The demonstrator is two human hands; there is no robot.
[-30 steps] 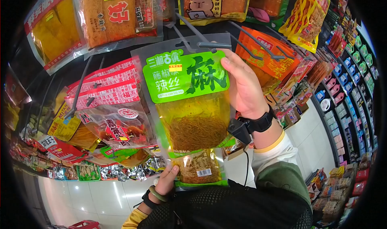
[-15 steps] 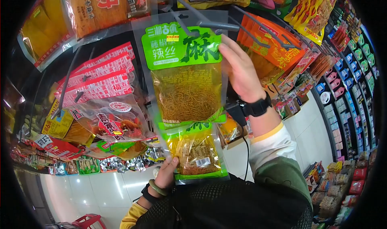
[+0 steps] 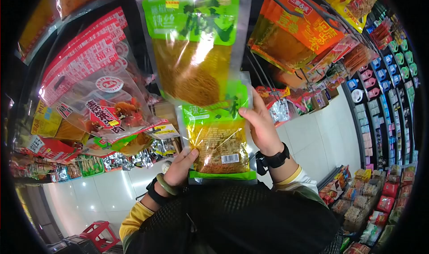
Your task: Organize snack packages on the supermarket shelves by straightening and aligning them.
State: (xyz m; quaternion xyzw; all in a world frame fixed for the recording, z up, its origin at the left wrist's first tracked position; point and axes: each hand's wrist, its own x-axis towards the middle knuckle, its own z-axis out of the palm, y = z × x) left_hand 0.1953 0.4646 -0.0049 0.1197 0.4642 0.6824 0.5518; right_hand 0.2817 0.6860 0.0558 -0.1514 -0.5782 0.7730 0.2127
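A green and yellow snack packet point(image 3: 213, 131) of thin brown shreds is held low in front of me, its white barcode label facing up. My left hand point(image 3: 179, 167) pinches its lower left edge, thumb on the front. At its upper right edge, my right hand point(image 3: 263, 128) grips with the thumb over the green band; the other fingers are mostly hidden behind. Just above, a similar hanging packet point(image 3: 187, 68) overlaps the top of the held one, slightly blurred. No finger touches this hanging packet.
Clear bags with red tops point(image 3: 109, 82) hang to the left, orange packets point(image 3: 297, 28) to the right. A red plastic stool point(image 3: 99, 236) stands on the tiled floor point(image 3: 321, 133). Shelves of bottles point(image 3: 368, 82) line the far right, with bagged goods point(image 3: 362, 196) below.
My right hand has left the hanging packet and come down onto the upper right edge of the held one. The hanging packet sits higher in view. My left hand keeps its hold.
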